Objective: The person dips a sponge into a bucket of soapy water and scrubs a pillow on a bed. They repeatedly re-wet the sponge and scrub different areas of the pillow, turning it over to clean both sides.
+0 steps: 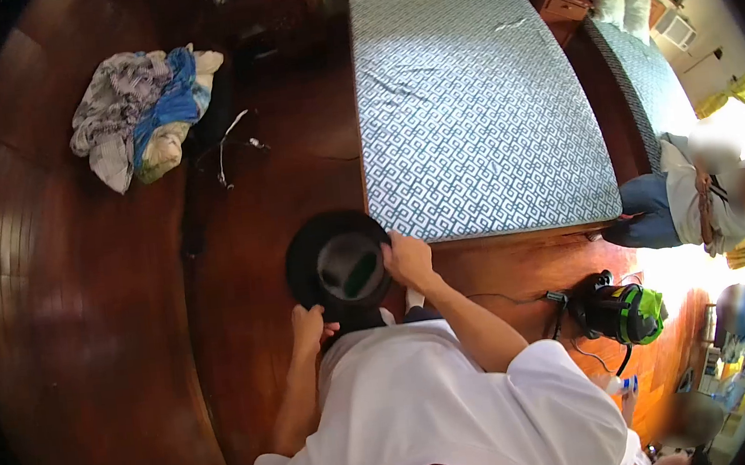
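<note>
In front of my body I hold a round black thing with a wide rim (306,270) and a greyish, shiny middle; its exact kind is not clear. My left hand (308,328) grips its near left edge, thumb and fingers closed on it. On the right side, my right hand (406,259) has its fingers wrapped round the rim, close to the corner of a bed. That bed's mattress (477,106) has a white and blue-green geometric pattern.
A heap of cloth (141,111) and a white cord (225,143) lie on the wooden floor (88,349). A black-and-green vacuum cleaner (622,311) stands at right, with hose and cord. One person (683,198) is near the second bed (644,72); others are at lower right.
</note>
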The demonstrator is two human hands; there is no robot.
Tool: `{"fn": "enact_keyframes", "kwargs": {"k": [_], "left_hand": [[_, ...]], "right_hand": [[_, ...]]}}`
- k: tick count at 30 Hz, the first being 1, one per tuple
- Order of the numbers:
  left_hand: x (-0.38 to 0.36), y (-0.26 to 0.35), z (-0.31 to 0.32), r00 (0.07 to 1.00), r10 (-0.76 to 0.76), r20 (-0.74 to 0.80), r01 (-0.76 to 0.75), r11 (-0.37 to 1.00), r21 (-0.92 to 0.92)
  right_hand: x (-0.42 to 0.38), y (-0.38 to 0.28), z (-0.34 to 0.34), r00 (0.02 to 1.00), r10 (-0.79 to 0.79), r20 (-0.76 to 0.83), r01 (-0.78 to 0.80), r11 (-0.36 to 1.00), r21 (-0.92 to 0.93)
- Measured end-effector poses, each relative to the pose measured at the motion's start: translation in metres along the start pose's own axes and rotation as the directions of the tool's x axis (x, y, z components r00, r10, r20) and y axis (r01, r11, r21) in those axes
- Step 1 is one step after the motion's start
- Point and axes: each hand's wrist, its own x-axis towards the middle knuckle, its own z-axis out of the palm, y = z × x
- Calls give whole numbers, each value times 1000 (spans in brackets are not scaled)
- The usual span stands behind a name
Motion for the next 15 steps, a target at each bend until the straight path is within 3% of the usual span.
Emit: {"fn": "enact_keyframes", "kwargs": {"k": [4, 6, 7, 10, 12, 14, 15], "left_hand": [[19, 9, 3, 996, 90, -8, -90, 995, 42], [36, 23, 0, 990, 139, 8, -138, 972, 191], [42, 32, 0, 962, 269, -37, -248, 926, 285], [78, 58, -9, 932, 354, -78, -262, 807, 530], [105, 79, -18, 974, 221, -55, -152, 810, 566], [158, 82, -27, 870, 490, -57, -347, 689, 636], [180, 85, -33, 878, 477, -36, -347, 687, 639]], "right_hand": [[29, -4, 8, 990, -84, -116, 84, 996, -9], [54, 9, 29, 991, -102, -88, 100, 994, -33], [65, 7, 30, 995, -83, -63, 83, 997, 5], [92, -10, 37, 999, -38, 0, 38, 999, -36], [115, -25, 42, 994, -69, -80, 69, 998, -2], [143, -40, 52, 995, -52, -86, 51, 999, -10], [155, -47, 60, 997, -27, -79, 26, 1000, -15]]}}
